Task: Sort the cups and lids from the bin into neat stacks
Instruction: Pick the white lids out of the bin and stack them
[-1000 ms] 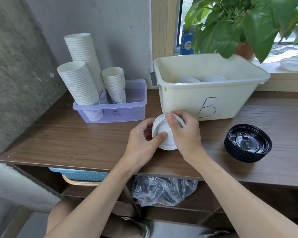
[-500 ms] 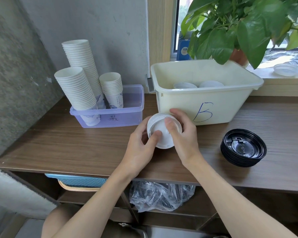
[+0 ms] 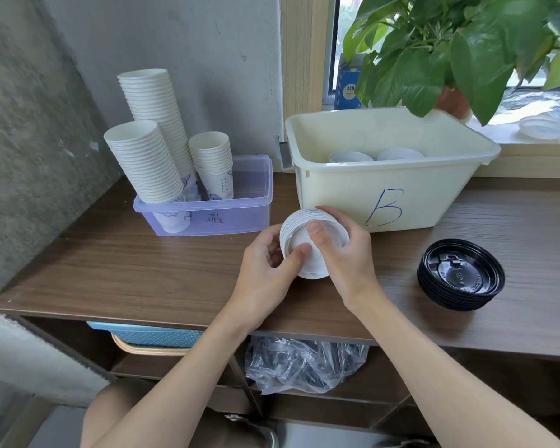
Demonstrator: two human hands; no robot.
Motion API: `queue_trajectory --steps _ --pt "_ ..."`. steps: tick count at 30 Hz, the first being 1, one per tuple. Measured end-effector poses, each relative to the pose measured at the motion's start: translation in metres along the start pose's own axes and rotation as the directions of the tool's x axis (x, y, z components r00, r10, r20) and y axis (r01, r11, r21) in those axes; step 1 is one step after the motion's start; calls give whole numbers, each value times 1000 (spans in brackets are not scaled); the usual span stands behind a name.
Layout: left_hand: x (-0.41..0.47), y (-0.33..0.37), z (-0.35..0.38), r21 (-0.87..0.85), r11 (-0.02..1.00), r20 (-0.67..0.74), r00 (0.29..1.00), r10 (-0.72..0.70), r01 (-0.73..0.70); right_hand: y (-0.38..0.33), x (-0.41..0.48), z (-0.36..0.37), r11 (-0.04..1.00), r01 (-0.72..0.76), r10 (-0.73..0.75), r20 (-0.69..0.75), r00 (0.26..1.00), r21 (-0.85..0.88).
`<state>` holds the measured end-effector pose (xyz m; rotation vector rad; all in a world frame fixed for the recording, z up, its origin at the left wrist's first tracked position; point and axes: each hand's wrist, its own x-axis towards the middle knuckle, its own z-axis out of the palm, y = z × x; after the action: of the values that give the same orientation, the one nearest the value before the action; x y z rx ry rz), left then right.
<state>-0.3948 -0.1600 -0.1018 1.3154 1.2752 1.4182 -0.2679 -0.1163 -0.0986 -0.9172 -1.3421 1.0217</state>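
While the bin (image 3: 337, 202) is sitting just behind, the white stack (image 3: 296, 236) is being gripped by left hand (image 3: 265, 273) and right hand (image 3: 346, 257) (black lids (image 3: 459, 276) nearby).

1. A large handwritten blue letter B (image 3: 383, 210) is showing on the front wall of the cream bin (image 3: 330, 195), at 1 o'clock from the view's centre.
2. A small dark handwritten mark (image 3: 214, 218) is sitting on the front of the purple tub (image 3: 246, 221), at 9 o'clock from the bin; it is not reading clearly.
3. Blue print is running down the lowest paper cups (image 3: 219, 185) in that tub, too small to read.
4. Raised lettering is circling the top of the black lids (image 3: 459, 274) at 3 o'clock, illegible.
5. A white label is showing on the blue box (image 3: 348, 85) at 12 o'clock, unreadable.
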Motion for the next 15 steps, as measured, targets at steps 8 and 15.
queue_trajectory --steps 8,15 --pt "-1 2 -2 -7 1000 28 1000 4 -3 0 0 2 1000 1 -1 -47 999 -15" --pt "-2 4 1 20 1000 -3 1000 -17 17 -1 -1 1 998 -8 6 -33 999 -64"
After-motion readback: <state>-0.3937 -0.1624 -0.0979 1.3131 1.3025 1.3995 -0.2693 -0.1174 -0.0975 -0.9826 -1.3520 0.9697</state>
